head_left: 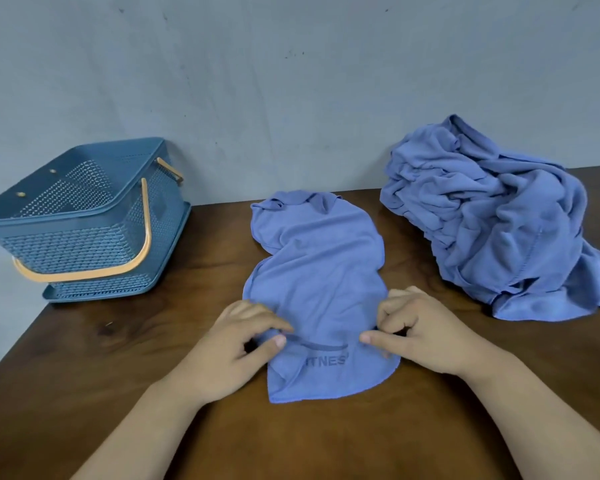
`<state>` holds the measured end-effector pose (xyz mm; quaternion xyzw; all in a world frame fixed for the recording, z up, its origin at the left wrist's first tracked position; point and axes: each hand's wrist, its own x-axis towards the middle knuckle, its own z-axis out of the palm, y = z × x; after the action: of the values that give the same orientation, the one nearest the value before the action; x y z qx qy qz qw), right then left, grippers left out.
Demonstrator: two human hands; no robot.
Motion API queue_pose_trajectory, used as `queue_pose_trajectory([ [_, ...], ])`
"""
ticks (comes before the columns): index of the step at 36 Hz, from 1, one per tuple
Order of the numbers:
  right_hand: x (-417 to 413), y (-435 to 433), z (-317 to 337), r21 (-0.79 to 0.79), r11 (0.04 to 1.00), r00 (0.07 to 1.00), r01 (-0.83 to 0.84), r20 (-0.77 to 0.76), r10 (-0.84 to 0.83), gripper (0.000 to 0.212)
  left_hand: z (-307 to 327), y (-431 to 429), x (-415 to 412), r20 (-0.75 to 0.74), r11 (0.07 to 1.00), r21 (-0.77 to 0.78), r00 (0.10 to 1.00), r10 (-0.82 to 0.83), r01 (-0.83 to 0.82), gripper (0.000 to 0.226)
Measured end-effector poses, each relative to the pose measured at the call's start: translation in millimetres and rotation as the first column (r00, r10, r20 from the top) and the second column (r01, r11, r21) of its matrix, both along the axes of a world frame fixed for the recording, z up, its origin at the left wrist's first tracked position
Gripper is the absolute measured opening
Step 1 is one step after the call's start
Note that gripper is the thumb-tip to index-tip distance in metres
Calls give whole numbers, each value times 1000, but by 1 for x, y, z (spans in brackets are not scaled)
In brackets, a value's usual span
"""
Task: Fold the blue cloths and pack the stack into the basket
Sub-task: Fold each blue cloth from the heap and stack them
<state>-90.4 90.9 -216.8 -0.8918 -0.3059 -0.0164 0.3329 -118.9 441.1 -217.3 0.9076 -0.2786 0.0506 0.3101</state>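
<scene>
Left hand [222, 346], right hand [426, 332] on cloth [317, 265]

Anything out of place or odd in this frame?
The basket sits at the table's far left corner and seems to overhang the edge, so it might tip. The cloth, pinched by the left hand and right hand, lies crumpled, its far end bunched. The pile is unfolded, as expected.

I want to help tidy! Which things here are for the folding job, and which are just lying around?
For the job: the cloth pinched by the left hand and right hand; the pile of cloths; the basket.
Just there: the table; the wall.
</scene>
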Motion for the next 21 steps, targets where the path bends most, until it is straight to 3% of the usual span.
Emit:
queue_pose_trajectory([
  [2,-3,-3,-1,19,1000,1000,-13,-24,13,62,2,3,1,1,999,-45,1000,24,-24,22],
  [6,-9,-5,-5,2,998,998,-56,28,55,72,7,17,-5,-143,968,-250,989,-37,0,49],
  [13,-24,3,0,44,998,995,-40,90,36,37,2,31,-22,-164,983,-170,985,42,-71,56],
  [17,-30,-3,-1,188,982,1000,-3,-8,4,55,10,25,-18,-255,963,-235,965,66,-129,65],
  [21,-27,-4,0,386,920,992,71,-124,-25,49,24,19,10,-274,899,-341,944,183,-273,66],
])
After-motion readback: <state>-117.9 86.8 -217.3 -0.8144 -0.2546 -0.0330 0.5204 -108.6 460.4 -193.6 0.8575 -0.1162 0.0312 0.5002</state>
